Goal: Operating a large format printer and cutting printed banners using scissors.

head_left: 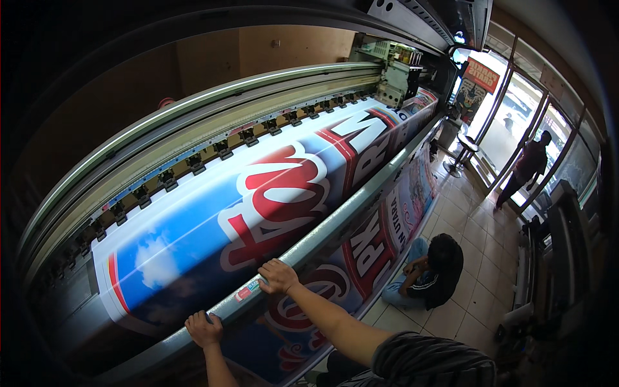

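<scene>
A long printed banner, blue with large red and white lettering, lies across a wide-format printer. Along its front runs a grey metal rail. My left hand grips this rail at the lower middle of the view, fingers curled over its top. Farther right along the same rail, my right hand also has its fingers wrapped over the edge, near a small sticker. Below the rail, more printed banner hangs down toward the floor. A print carriage sits at the far end of the machine.
A person in dark top and jeans sits on the tiled floor beside the hanging banner. Another person stands by the bright glass doors. A stool and a sign are near the doors; dark equipment lines the right side.
</scene>
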The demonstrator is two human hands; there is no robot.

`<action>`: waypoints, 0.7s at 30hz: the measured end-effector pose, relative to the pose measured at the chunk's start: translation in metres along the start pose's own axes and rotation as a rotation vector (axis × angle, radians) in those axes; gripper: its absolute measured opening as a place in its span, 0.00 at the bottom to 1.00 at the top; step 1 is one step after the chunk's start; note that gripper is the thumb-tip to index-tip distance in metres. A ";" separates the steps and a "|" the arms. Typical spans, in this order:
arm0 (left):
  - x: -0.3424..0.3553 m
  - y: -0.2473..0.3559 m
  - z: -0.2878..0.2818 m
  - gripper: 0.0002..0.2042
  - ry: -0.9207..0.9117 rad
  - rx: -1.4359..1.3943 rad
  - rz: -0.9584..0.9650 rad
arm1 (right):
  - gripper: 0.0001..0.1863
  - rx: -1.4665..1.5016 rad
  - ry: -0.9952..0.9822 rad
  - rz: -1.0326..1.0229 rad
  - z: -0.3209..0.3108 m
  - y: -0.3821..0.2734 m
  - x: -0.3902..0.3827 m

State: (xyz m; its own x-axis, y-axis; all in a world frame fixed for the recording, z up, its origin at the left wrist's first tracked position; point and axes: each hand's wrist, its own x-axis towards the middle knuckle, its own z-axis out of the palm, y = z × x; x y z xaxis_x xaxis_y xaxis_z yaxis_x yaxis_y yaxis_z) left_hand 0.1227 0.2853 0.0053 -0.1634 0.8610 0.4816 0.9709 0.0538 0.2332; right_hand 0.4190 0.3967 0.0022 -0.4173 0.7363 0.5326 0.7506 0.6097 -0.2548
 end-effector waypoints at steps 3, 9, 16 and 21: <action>0.001 0.001 -0.001 0.11 0.026 0.016 0.018 | 0.16 0.012 0.007 0.002 0.000 0.000 0.000; 0.001 0.000 -0.001 0.11 0.017 0.005 0.022 | 0.16 0.023 0.008 0.002 -0.001 0.000 0.001; 0.001 0.001 -0.003 0.11 -0.037 -0.014 -0.011 | 0.16 0.002 -0.010 -0.001 -0.002 0.000 0.002; 0.002 0.001 -0.003 0.12 0.016 -0.014 0.027 | 0.16 0.036 0.036 -0.021 -0.001 0.002 0.002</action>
State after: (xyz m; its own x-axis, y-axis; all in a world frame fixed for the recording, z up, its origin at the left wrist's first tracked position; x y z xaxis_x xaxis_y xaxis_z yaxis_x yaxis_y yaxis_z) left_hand 0.1227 0.2860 0.0092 -0.1396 0.8537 0.5017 0.9726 0.0231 0.2314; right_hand 0.4200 0.3989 0.0041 -0.4137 0.7122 0.5671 0.7224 0.6359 -0.2716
